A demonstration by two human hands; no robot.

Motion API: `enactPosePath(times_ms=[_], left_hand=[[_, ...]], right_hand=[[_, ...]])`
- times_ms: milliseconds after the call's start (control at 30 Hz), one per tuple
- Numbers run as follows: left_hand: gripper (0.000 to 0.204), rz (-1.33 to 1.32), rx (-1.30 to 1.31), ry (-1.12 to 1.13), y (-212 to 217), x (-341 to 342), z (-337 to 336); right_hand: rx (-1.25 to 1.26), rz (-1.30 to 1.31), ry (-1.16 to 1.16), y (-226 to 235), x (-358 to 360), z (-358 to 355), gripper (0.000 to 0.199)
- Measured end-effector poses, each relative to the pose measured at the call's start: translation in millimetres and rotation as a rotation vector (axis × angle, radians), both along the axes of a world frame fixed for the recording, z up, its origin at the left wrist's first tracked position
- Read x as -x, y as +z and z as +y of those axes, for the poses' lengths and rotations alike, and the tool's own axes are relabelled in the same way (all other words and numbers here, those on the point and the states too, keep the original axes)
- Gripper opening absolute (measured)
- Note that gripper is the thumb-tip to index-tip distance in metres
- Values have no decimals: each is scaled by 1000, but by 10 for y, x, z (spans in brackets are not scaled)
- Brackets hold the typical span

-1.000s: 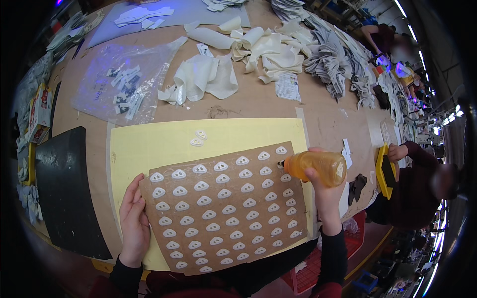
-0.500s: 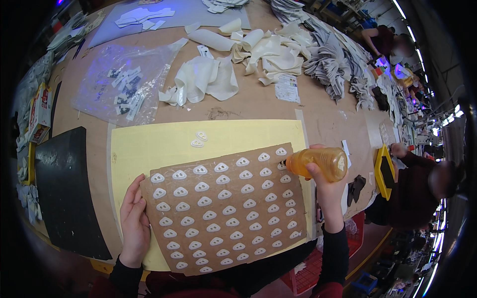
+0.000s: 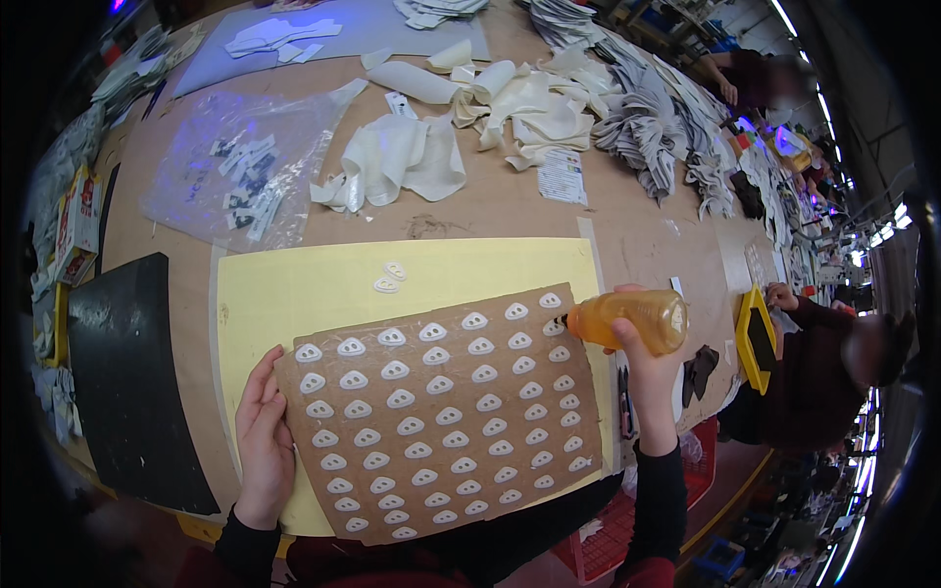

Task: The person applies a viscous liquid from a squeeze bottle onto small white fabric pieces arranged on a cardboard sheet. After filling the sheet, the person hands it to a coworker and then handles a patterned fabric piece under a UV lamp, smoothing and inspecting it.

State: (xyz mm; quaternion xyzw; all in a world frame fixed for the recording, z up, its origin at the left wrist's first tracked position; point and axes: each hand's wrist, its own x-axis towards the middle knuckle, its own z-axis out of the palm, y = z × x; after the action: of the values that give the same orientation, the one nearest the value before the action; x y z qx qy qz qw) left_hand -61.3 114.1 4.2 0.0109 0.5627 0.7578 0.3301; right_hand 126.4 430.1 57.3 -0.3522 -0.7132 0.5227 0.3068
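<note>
A brown cardboard sheet (image 3: 470, 331) carries rows of small white rounded-triangle pieces, each with two holes. It lies slightly turned on a yellow sheet (image 3: 294, 269). My left hand (image 3: 265, 451) grips the cardboard's left edge, thumb and fingers close together. In my right hand (image 3: 647, 367) is a clear squeeze bottle (image 3: 642, 318) of amber liquid, tipped nearly sideways. Its dark nozzle points left, at the pieces by the cardboard's upper right corner; whether it touches one I cannot tell. Two loose white pieces (image 3: 390, 278) lie on the yellow sheet beyond the cardboard.
A black curved board (image 3: 137, 382) lies at left. Farther back are a clear plastic bag (image 3: 245, 167) with labels, cream material scraps (image 3: 402, 162) and grey stacked pieces (image 3: 642, 127). At right are a yellow frame (image 3: 755, 338), a red basket (image 3: 701, 470) and a co-worker (image 3: 814, 382).
The bottle in my right hand has shifted slightly right relative to the cardboard's corner. My left hand keeps its place on the edge. A far co-worker's hand has moved.
</note>
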Motion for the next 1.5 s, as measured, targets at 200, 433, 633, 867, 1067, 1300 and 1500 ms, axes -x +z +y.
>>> enactPosePath(times_ms=[200, 433, 633, 867, 1067, 1300, 1500], left_hand=[[49, 15, 2, -24, -9, 6, -13], [47, -1, 11, 4, 11, -3, 5], [47, -3, 4, 10, 17, -8, 4], [47, -1, 11, 4, 8, -5, 7], [49, 5, 7, -13, 12, 2, 0], [49, 16, 2, -15, -16, 7, -10], [50, 26, -5, -30, 1, 7, 1]], right_hand=[[-27, -6, 14, -3, 7, 15, 36], [-25, -6, 3, -6, -41, 24, 35], [-66, -13, 10, -11, -90, 17, 38], [-144, -28, 31, -38, -149, 19, 40], [-45, -2, 1, -37, -129, -32, 40], [364, 253, 24, -210, -141, -6, 47], [1263, 1062, 98, -32, -485, 274, 60]])
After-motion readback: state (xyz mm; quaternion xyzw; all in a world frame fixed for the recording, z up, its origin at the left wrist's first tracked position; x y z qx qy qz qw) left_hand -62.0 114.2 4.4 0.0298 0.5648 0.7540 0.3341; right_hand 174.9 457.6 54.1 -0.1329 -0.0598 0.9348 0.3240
